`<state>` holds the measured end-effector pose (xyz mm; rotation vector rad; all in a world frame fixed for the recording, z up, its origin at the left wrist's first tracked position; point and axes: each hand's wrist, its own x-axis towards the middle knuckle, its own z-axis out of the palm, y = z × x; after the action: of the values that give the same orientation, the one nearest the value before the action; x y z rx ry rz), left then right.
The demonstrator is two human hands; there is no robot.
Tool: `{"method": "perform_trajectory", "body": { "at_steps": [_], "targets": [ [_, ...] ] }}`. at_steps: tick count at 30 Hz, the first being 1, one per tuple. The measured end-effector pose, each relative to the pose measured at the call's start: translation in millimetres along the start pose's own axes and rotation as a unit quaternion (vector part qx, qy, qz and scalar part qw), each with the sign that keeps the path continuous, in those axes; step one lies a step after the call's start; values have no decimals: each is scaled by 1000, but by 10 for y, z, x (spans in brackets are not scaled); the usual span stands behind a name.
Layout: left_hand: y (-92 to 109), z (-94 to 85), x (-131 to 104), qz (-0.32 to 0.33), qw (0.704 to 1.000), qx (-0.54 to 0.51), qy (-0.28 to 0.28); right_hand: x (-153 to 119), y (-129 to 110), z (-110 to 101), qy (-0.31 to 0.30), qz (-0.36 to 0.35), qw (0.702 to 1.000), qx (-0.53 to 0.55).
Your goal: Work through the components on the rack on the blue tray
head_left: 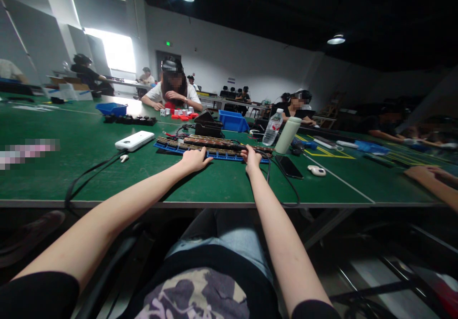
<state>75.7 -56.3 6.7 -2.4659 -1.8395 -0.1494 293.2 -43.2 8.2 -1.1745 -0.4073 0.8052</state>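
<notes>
A long blue frame (229, 157) lies across the green table, with rows of brown and gold strip-like parts (171, 142) along it. My left hand (195, 160) rests on the near edge of this frame, left of its middle, thumb stretched away from the fingers. Toward the frame's right end is my right hand (252, 159), its fingers bent together at the edge. Whatever lies between those fingertips is too small to make out. Dark cables run past the right hand and down the table.
Left of the frame lies a white power bank (134, 140) with a cable. A water bottle (273, 127), a pale green flask (288, 135), a black phone (289, 167) and an earbud case (316, 170) stand or lie to the right. Blue bins (233, 121) and co-workers are beyond.
</notes>
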Motion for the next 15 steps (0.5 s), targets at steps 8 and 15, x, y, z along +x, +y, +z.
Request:
{"method": "perform_trajectory", "body": {
  "at_steps": [8,15],
  "targets": [
    [6,-4,-1,0,1000,1,-4,83,48,-10,-26,-12,1000,-3],
    [-9,8,8,2,1000,2,0,121,87,-8,-32,-24,999,2]
  ]
}}
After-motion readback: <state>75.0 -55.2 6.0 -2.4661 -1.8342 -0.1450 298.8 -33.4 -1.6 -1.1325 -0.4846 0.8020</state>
